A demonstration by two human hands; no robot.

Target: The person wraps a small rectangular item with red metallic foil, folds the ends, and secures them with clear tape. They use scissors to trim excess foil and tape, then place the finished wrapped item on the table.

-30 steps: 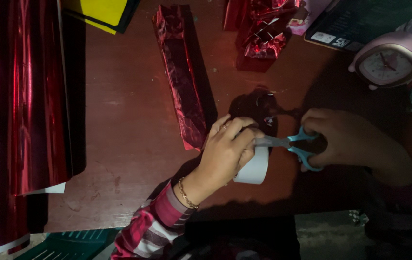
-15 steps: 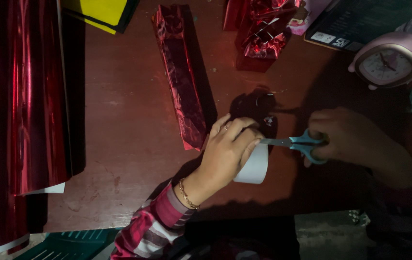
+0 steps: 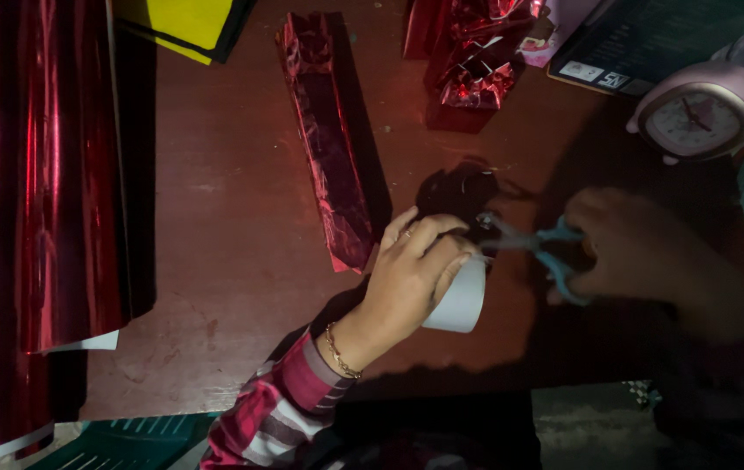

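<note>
- Left hand (image 3: 411,274) wraps its fingers tight round a white roll (image 3: 457,298), holding it just above the near table (image 3: 241,261) edge.
- Right hand (image 3: 642,248), in shadow, fingers through the blue handles of the scissors (image 3: 533,244); blades point at the roll's top, parted slightly.
- Just beyond, a long red foil-wrapped box (image 3: 328,139) lies flat.
- Far right, a pink alarm clock (image 3: 701,111); far left, a red foil roll (image 3: 41,174).

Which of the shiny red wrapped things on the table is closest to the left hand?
The long narrow red parcel, whose lower end lies just beside the left hand. The crumpled red parcel and the big red foil roll lie farther off.
</note>
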